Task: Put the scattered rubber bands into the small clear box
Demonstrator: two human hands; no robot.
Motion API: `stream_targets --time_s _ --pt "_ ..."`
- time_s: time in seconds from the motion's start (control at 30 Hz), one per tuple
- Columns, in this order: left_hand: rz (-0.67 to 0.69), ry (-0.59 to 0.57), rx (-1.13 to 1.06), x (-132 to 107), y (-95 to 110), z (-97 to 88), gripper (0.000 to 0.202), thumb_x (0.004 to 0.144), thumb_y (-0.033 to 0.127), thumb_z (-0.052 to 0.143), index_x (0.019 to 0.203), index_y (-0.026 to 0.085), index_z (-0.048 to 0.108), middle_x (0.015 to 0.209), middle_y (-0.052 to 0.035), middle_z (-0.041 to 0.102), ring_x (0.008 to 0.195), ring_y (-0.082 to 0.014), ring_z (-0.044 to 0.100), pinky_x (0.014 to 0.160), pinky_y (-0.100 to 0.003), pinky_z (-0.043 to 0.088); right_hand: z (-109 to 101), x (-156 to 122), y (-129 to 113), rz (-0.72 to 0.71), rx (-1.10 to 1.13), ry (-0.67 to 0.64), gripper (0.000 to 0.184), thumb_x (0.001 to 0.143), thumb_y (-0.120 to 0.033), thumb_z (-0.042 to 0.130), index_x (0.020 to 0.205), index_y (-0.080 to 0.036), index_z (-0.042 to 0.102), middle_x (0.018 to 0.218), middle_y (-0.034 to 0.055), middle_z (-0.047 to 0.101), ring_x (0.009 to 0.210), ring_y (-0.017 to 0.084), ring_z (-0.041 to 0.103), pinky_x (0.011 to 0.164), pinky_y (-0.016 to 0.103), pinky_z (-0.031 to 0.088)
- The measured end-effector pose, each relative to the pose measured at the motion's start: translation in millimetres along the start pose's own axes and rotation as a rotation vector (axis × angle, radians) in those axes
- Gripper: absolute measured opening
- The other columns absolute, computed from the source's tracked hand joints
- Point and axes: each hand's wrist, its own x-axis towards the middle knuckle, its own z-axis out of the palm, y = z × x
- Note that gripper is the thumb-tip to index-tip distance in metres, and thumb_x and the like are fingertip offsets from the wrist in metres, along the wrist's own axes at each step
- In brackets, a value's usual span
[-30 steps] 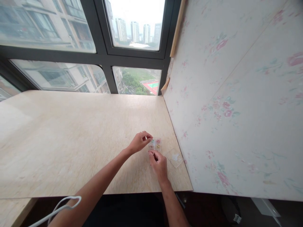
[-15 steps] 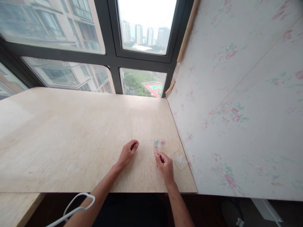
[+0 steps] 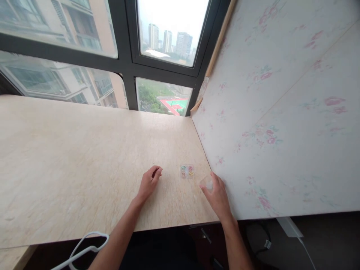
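A small clear plastic box [image 3: 183, 171] with several compartments sits on the countertop between my hands. Small coloured rings or bands, green, pink, yellow and reddish, lie sorted in it. My right hand [image 3: 216, 192] spans a clear square lid [image 3: 207, 182] to the right of the box, thumb on one edge and fingers on the opposite one. The lid seems slightly tilted. To the left of the box, my left hand [image 3: 150, 181] rests with its fingers curled together in a pinch. Whatever that hand holds, if anything, is too small or hidden to see.
The box stands on a marbled beige countertop [image 3: 84, 161]. A flower-patterned wall [image 3: 267, 112] rises close beside my right hand. Dark window frames [image 3: 165, 67] stand at the back. A white looped tube [image 3: 84, 253] hangs below the front edge, near my left forearm.
My right hand has moved right, away from the box's near edge, and taken hold of the clear lid. My left hand keeps its curled pose. The view has shifted slightly.
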Motion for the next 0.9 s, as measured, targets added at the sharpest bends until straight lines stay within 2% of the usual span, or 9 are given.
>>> stream_targets --time_s 0.1,0.23,0.4,0.47,0.57,0.7,0.8,0.9 --pt "0.075 -0.064 0.125 -1 2 0.7 0.026 0.089 0.038 0.044 0.082 0.019 0.06 0.076 -0.0034 0.065 0.07 -0.0171 0.059 0.065 -0.028 0.044 6 6 18 0.012 -0.021 -0.071 0.065 0.07 -0.04 0.071 0.127 -0.016 0.054 0.129 0.0183 0.056 0.119 0.037 0.05 0.099 0.054 0.04" --pt "0.105 -0.067 0.17 -3 3 0.0 0.027 0.089 0.038 0.042 0.084 0.019 0.062 0.08 -0.0046 0.067 0.073 -0.0184 0.061 0.068 -0.03 0.045 12 8 27 0.048 0.011 -0.07 0.059 0.066 -0.033 0.073 0.122 -0.017 0.06 0.122 0.0182 0.061 0.114 0.037 0.055 0.096 0.053 0.043" --pt "0.135 -0.085 0.191 -4 3 -0.1 0.025 0.089 0.036 0.044 0.084 0.02 0.062 0.083 -0.0049 0.068 0.076 -0.0194 0.062 0.07 -0.031 0.045 1 8 13 0.101 -0.026 -0.114 0.057 0.069 -0.033 0.071 0.123 -0.017 0.059 0.118 0.0154 0.064 0.112 0.033 0.057 0.096 0.049 0.044" --pt "0.142 -0.096 0.198 -5 2 0.1 0.025 0.089 0.036 0.043 0.084 0.02 0.062 0.084 -0.0053 0.068 0.077 -0.0197 0.062 0.07 -0.031 0.045 -7 7 3 0.133 0.024 -0.115 0.059 0.071 -0.035 0.071 0.125 -0.017 0.057 0.12 0.0144 0.063 0.114 0.032 0.056 0.099 0.05 0.042" --pt "0.145 -0.098 0.186 -5 0 0.2 0.026 0.09 0.036 0.043 0.085 0.02 0.063 0.085 -0.0055 0.068 0.077 -0.0194 0.062 0.07 -0.031 0.045 -18 5 -16 0.198 0.258 -0.082 0.062 0.072 -0.04 0.072 0.127 -0.017 0.055 0.124 0.0143 0.062 0.116 0.029 0.056 0.101 0.051 0.04" --pt "0.136 -0.057 0.139 -9 -1 0.9 0.024 0.09 0.036 0.046 0.088 0.019 0.064 0.081 -0.0041 0.068 0.069 -0.0168 0.058 0.066 -0.029 0.044 -25 3 -45 0.222 0.797 -0.053 0.064 0.073 -0.046 0.074 0.126 -0.018 0.054 0.126 0.0154 0.06 0.117 0.028 0.056 0.101 0.05 0.042" --pt "0.142 0.003 0.055 -19 11 2.6 0.024 0.091 0.035 0.047 0.087 0.018 0.064 0.078 -0.0038 0.066 0.067 -0.0159 0.056 0.066 -0.029 0.044 -17 0 -71 0.222 1.12 0.022 0.062 0.081 -0.061 0.058 0.128 -0.021 0.053 0.134 0.0142 0.054 0.124 0.028 0.051 0.102 0.05 0.042" --pt "0.2 0.001 -0.085 -38 37 3.8 0.022 0.091 0.036 0.05 0.094 0.019 0.063 0.084 -0.0049 0.065 0.072 -0.0161 0.057 0.068 -0.029 0.046 -1 -5 -97 0.291 1.379 0.029 0.058 0.088 -0.067 0.038 0.126 -0.026 0.054 0.139 0.0082 0.049 0.131 0.023 0.043 0.108 0.047 0.037"
